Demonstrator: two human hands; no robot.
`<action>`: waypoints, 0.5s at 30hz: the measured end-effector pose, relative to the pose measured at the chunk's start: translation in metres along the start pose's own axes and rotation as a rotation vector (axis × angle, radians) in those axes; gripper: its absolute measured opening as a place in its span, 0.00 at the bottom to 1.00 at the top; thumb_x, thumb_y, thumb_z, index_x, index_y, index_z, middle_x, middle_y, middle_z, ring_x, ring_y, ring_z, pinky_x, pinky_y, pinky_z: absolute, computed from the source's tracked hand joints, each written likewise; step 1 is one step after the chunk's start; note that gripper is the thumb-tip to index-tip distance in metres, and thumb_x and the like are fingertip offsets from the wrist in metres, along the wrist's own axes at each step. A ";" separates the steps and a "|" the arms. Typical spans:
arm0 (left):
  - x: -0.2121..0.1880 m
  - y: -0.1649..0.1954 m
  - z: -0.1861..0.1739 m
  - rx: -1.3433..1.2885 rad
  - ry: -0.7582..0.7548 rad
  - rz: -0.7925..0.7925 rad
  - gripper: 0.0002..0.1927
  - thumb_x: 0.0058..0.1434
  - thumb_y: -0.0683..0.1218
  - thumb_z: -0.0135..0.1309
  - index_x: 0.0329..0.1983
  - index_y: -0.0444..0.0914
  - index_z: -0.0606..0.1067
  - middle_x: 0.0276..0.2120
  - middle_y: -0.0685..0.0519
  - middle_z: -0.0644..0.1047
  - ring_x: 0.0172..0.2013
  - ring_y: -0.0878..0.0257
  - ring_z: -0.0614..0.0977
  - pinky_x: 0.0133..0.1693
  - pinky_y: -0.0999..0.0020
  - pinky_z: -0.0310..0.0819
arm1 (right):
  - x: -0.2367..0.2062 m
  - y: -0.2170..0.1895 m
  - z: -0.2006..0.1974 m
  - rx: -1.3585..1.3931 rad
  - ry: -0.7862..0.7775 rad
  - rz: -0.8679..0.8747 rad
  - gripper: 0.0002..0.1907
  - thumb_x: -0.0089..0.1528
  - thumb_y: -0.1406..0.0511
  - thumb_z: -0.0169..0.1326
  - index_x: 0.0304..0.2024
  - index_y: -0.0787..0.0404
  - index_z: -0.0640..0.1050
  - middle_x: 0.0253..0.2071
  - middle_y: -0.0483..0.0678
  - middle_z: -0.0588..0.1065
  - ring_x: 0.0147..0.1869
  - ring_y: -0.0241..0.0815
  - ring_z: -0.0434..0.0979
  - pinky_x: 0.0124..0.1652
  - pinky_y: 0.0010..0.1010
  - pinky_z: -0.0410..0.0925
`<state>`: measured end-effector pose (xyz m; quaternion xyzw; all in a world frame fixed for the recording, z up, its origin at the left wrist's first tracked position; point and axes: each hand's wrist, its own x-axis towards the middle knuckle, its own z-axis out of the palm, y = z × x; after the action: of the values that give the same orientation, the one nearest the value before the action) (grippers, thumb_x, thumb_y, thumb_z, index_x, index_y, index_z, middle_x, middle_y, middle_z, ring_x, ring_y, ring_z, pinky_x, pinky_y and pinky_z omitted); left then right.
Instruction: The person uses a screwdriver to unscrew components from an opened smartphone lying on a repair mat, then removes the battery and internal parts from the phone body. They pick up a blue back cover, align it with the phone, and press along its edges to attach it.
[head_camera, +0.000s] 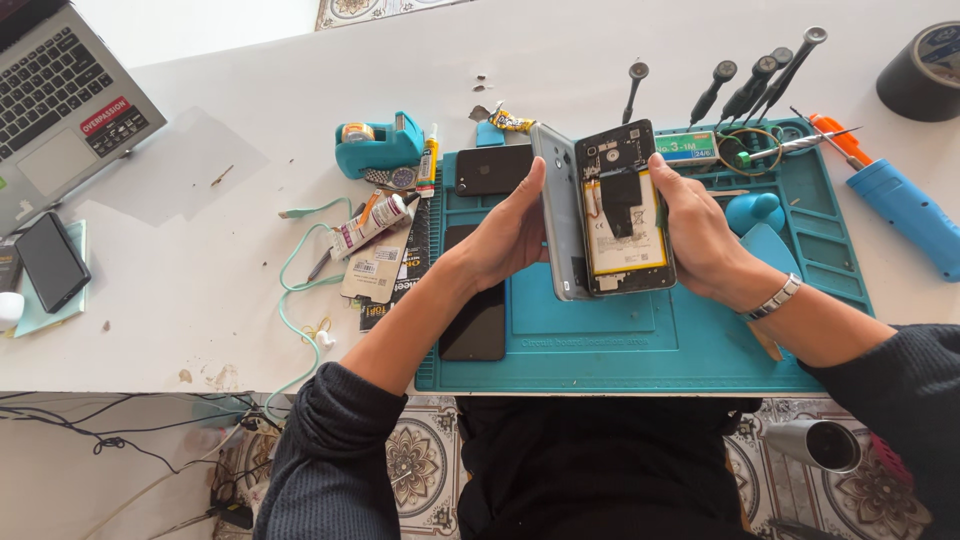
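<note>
The open phone (618, 210) is held up over the mat (600, 340), between the left hand (512, 232) and the right hand (700, 232). The mat lies on the bench (200, 200). Screwdrivers (750, 90) stand behind the phone. The tape holder (380, 148) sits left of the mat. The laptop (60, 100) is far left.

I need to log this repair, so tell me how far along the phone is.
Done: the phone is already opened, its battery and board exposed. In hand: the left hand holds the grey back cover swung aside, while the right hand grips the body over the blue repair mat. Left: both halves remain unjoined; the screwdrivers stand untouched.
</note>
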<state>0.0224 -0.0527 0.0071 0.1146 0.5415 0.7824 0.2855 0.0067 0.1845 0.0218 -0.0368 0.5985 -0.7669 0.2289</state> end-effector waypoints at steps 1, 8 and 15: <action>0.000 0.000 0.000 0.001 0.012 -0.001 0.46 0.68 0.74 0.29 0.74 0.36 0.60 0.62 0.44 0.72 0.58 0.57 0.77 0.56 0.50 0.74 | -0.001 0.000 0.000 -0.018 -0.012 -0.012 0.29 0.73 0.51 0.34 0.55 0.68 0.74 0.49 0.54 0.79 0.47 0.41 0.82 0.45 0.34 0.77; 0.001 0.001 0.002 0.080 0.106 -0.023 0.44 0.65 0.74 0.35 0.66 0.36 0.66 0.53 0.43 0.76 0.46 0.55 0.83 0.44 0.51 0.84 | 0.000 0.006 -0.001 -0.016 -0.081 0.039 0.27 0.72 0.52 0.33 0.55 0.65 0.73 0.50 0.51 0.78 0.50 0.39 0.80 0.50 0.34 0.75; 0.002 0.003 -0.002 0.160 0.123 -0.051 0.46 0.62 0.76 0.38 0.64 0.34 0.66 0.48 0.41 0.78 0.44 0.54 0.86 0.38 0.54 0.88 | 0.007 0.018 -0.017 -0.154 -0.145 0.013 0.30 0.76 0.51 0.32 0.48 0.70 0.75 0.37 0.53 0.75 0.34 0.40 0.72 0.32 0.33 0.68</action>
<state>0.0193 -0.0538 0.0087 0.0748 0.6217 0.7346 0.2613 0.0003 0.1934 -0.0017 -0.1061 0.6377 -0.7124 0.2730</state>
